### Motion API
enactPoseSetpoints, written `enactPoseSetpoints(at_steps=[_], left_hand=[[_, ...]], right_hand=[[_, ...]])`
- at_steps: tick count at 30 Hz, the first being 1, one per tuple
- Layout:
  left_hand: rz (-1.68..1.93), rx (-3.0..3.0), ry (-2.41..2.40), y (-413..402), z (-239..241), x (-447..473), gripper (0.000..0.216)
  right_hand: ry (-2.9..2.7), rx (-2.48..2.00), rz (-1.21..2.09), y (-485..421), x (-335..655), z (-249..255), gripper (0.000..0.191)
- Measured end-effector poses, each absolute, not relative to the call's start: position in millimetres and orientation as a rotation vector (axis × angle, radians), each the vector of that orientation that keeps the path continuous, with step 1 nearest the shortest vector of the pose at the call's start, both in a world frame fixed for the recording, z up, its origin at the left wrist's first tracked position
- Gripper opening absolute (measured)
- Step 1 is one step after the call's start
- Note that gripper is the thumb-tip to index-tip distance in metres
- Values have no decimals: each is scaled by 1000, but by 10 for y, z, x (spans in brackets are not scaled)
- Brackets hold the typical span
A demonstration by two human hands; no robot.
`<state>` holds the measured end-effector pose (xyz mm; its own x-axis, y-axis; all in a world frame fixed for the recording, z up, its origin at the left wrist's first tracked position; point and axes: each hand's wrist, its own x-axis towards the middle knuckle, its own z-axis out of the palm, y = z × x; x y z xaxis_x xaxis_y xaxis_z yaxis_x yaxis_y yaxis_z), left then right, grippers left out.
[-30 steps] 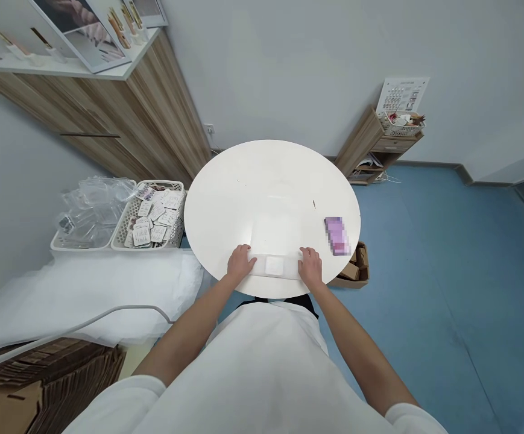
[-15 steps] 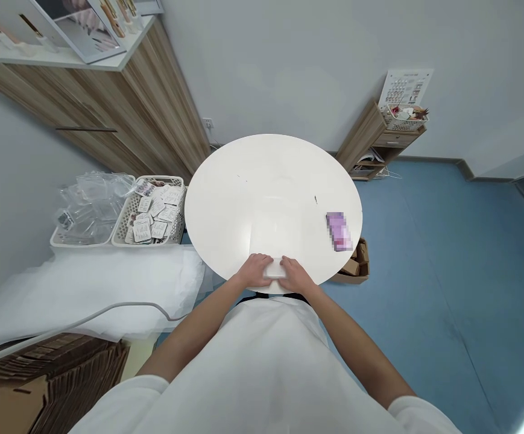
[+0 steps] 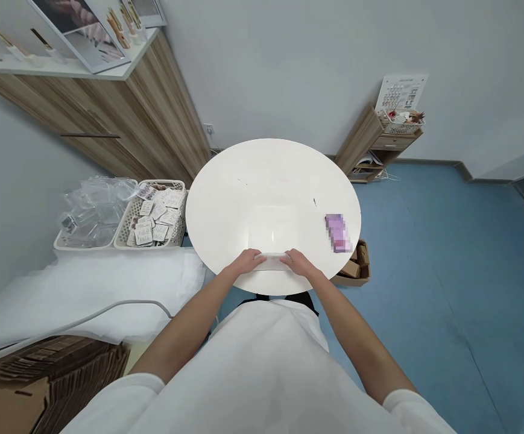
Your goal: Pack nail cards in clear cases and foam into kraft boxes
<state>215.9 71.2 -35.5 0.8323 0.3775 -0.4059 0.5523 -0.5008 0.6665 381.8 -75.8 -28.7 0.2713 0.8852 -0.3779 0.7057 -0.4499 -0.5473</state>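
Low at the near side of the round white table (image 3: 216, 205), my two hands are on either end of a white, flat rectangular piece (image 3: 273, 263). My left hand (image 3: 247, 261) has its thumb and fingers closed on the left end. The right end is pinched by my right hand (image 3: 298, 263), thumb pointing inward. A pale, faintly shiny sheet-like area (image 3: 273, 226) lies just beyond the piece. White on white, I cannot make out whether the two are joined.
A purple pixelated item (image 3: 337, 232) lies on the table's right side, with a small dark thing (image 3: 315, 202) above it. Baskets of cards (image 3: 183, 223) and clear plastic packaging (image 3: 94, 211) stand left. A cardboard box (image 3: 356, 265) sits below the right edge.
Both hands have moved slightly away from my body and farther apart. The white piece between them now looks wider, with a raised far edge.
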Motion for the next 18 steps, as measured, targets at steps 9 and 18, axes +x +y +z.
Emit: enactPoseSetpoints(at_steps=[9,18], left_hand=[[-229,2186,1107,712,-558,1949,14],[152,2623,601,496,-351,2084,56]], right_hand=[[-1010,-2538,681,-951,3896,-532,27],[-1707,-2252,381,-882,3739,-426,44]])
